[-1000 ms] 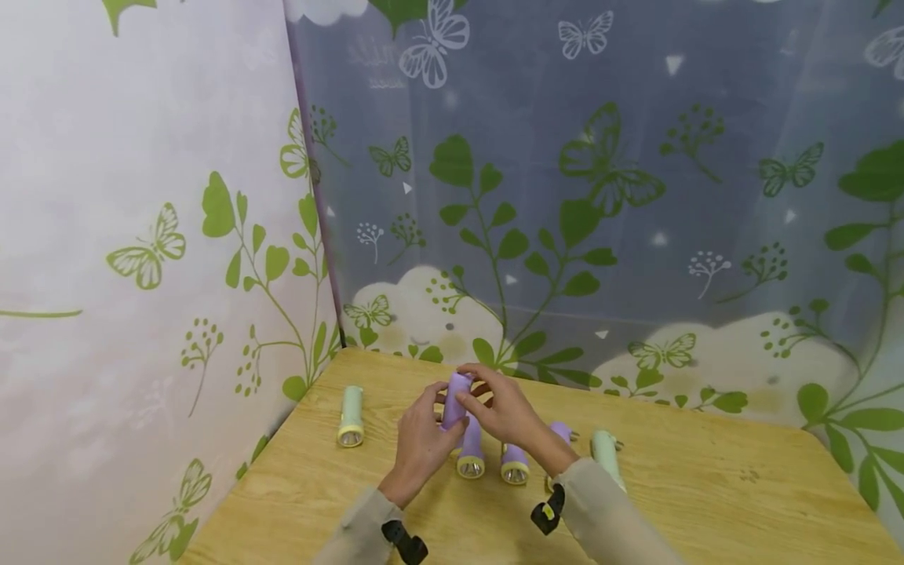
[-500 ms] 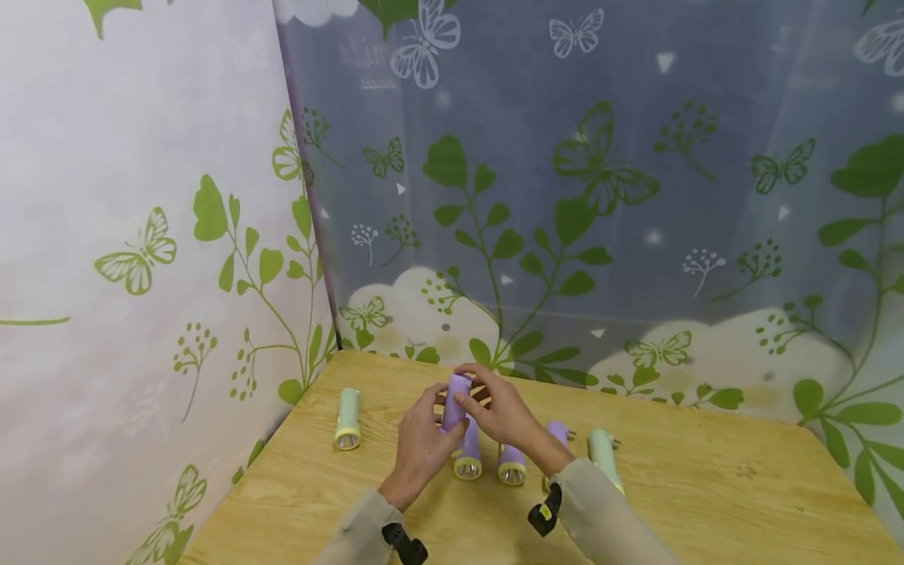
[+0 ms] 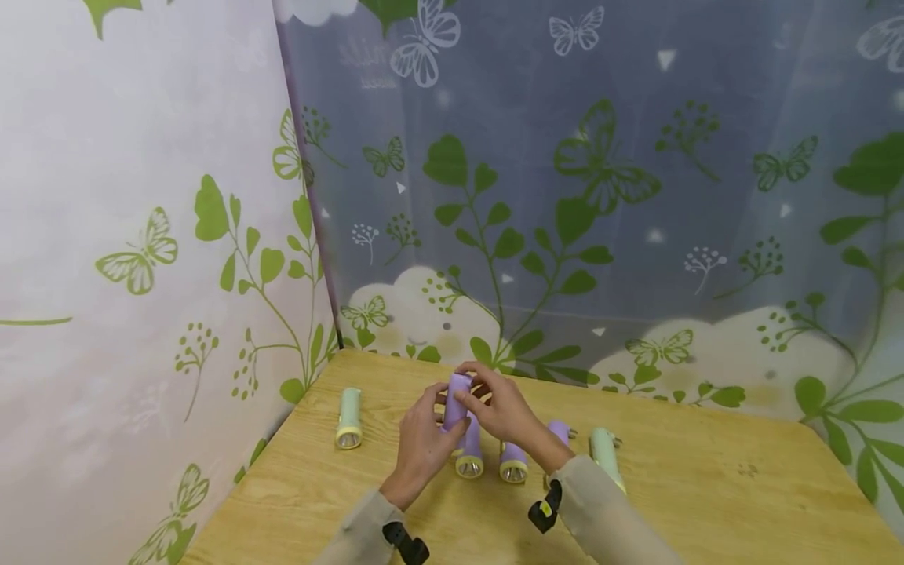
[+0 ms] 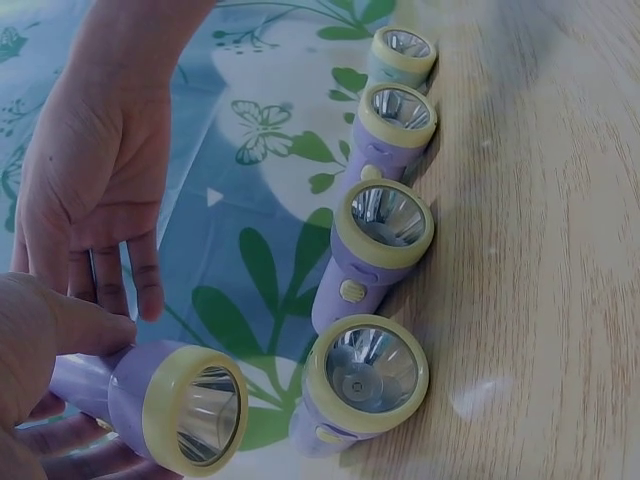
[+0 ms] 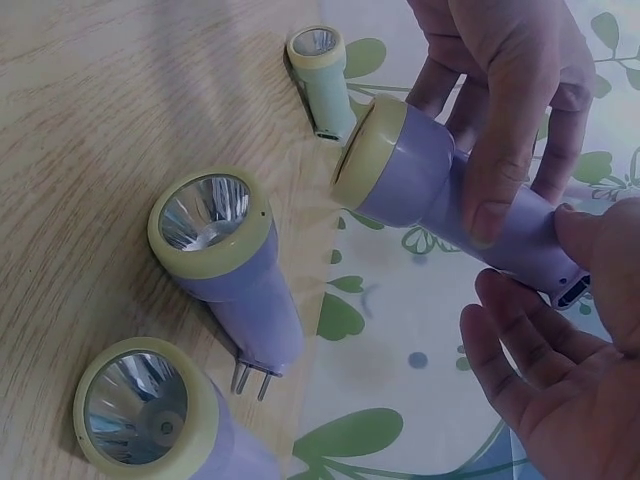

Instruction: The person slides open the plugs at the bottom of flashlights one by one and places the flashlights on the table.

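Both hands hold a purple flashlight [image 3: 457, 400] with a pale yellow head, raised just over the table. My left hand [image 3: 424, 439] grips its body; in the left wrist view the lens points away from that hand. My right hand [image 3: 504, 408] has its thumb and fingers at the tail end, where the right wrist view shows a dark slot. Right below and beside the hands lie two more purple flashlights, one nearer [image 3: 469, 464] and one to its right [image 3: 513, 464]. A further purple flashlight [image 3: 560, 430] is partly hidden by the right forearm.
A mint green flashlight [image 3: 349, 420] lies at the left of the wooden table [image 3: 713, 486]. Another green flashlight [image 3: 606, 457] lies right of the right forearm, its metal prongs out. A patterned curtain [image 3: 537, 204] stands behind the table's back edge.
The head view has shifted slightly. Both hands keep nearly the same hold on the purple flashlight, and the other flashlights stay in place.
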